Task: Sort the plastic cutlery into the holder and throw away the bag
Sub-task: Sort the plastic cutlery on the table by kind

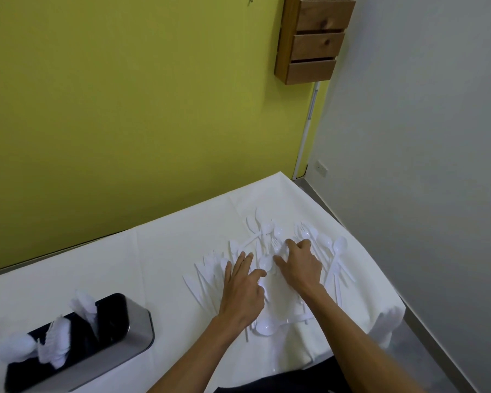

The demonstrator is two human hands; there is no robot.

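Note:
A scattered pile of white plastic cutlery [270,236] lies on the white tablecloth at the right side of the table: spoons, forks and knives mixed. My left hand [243,290] rests flat on the pile's near left part, fingers spread over knives and a spoon. My right hand [299,265] lies palm down just beside it, fingers spread on forks and spoons. Neither hand holds anything. The metal cutlery holder [136,327] stands at the near left, with several white pieces [54,338] sticking out of its black compartments. I see no bag.
The white-covered table [153,265] butts against a yellow-green wall. Its right edge drops off near a grey wall. A wooden wall rack [315,38] hangs above the table's far right corner. A white conduit runs down the corner.

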